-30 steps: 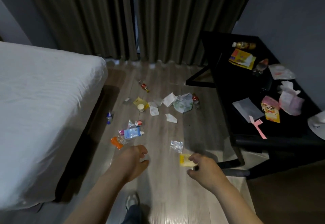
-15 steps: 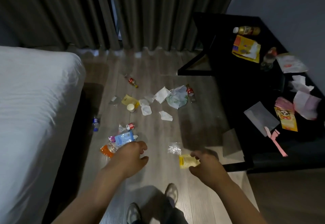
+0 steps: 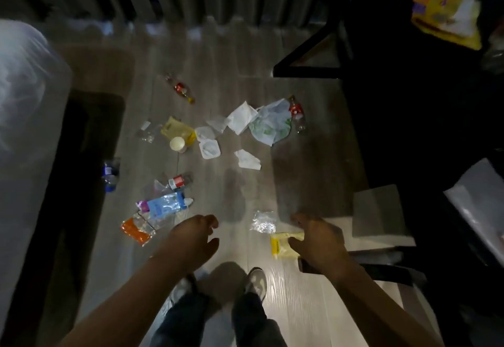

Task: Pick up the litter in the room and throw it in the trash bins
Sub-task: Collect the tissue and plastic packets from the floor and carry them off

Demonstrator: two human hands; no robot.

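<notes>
- Right grip [image 3: 319,240] spread over the yellow wrapper [image 3: 285,247] on the near floor [image 3: 218,55]; whether it touches cannot be told.
- Left grip [image 3: 193,240] loosely curled, holding nothing, near the orange packet [image 3: 135,231].
- Farther litter [image 3: 242,119] is blurred, hard to name.
- Dark surface [image 3: 409,101] at right; its yellow bag [image 3: 441,11] is cut off at the top edge.

Stepping in over the litter

The person has moved forward and the view has tipped down, so both shoes [image 3: 256,281] now show below the wrists where only one did. The right hand [image 3: 319,240] has closed on the yellow packet [image 3: 282,248], which now lies between its forefinger and thumb. The left hand [image 3: 193,237] has drawn nearer the blue wrapper [image 3: 163,205] just beyond its knuckles.
</notes>
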